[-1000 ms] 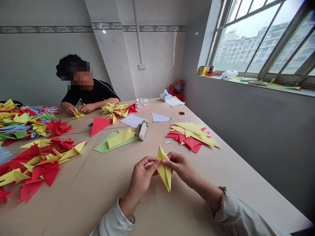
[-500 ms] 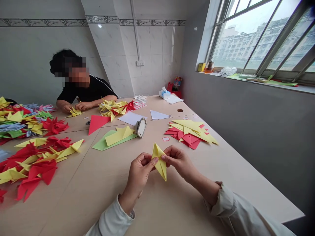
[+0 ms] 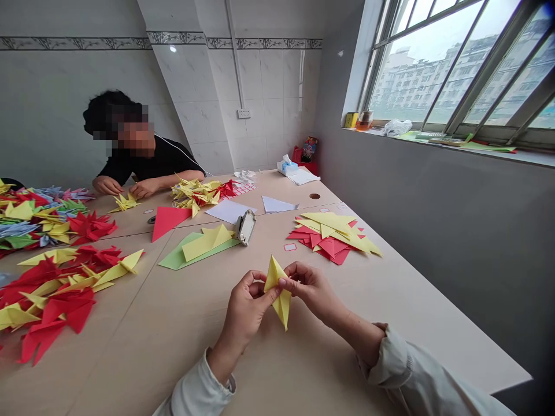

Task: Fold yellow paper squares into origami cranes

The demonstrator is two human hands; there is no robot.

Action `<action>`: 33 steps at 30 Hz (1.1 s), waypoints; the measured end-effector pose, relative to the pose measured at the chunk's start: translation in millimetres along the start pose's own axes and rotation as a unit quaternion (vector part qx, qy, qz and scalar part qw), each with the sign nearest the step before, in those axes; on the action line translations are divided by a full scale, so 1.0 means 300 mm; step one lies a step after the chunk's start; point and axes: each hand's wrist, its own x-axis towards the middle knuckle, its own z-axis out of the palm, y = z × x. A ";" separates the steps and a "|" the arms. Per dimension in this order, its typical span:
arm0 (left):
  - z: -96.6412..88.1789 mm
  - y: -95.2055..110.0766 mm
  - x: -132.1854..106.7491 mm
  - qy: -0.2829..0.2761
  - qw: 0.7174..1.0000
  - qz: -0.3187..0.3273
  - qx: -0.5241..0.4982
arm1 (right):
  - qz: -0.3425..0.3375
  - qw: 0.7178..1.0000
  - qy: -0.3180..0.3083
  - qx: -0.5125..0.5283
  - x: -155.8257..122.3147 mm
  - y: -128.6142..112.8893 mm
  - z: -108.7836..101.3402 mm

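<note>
Left hand (image 3: 245, 306) and right hand (image 3: 314, 289) hold a folded yellow paper (image 3: 284, 306) above the table (image 3: 173, 335), each grip pinched closed on it, apparently steadying both sides.

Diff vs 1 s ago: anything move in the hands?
The right hand slid its fingertips further over the yellow folded paper, toward the left hand; the paper now looks shorter and narrower. Both hands kept their hold. The red and yellow pile on the table stayed put.
</note>
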 end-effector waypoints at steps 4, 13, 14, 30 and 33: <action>0.004 0.000 -0.007 -0.044 0.998 -0.014 0.036 | 0.012 1.000 -0.020 0.016 -0.005 -0.029 -0.007; -0.003 -0.014 -0.016 -0.078 0.992 0.006 0.103 | 0.060 0.996 -0.045 0.051 -0.005 -0.051 -0.025; -0.004 -0.013 -0.016 -0.082 0.991 0.006 0.102 | 0.058 0.996 -0.042 0.046 -0.004 -0.048 -0.025; -0.009 -0.015 -0.001 -0.105 0.993 0.030 0.053 | 0.034 0.995 -0.058 0.069 -0.010 -0.058 -0.021; -0.016 -0.014 0.006 -0.122 0.991 0.011 0.052 | 0.055 0.992 -0.089 0.069 -0.008 -0.075 -0.035</action>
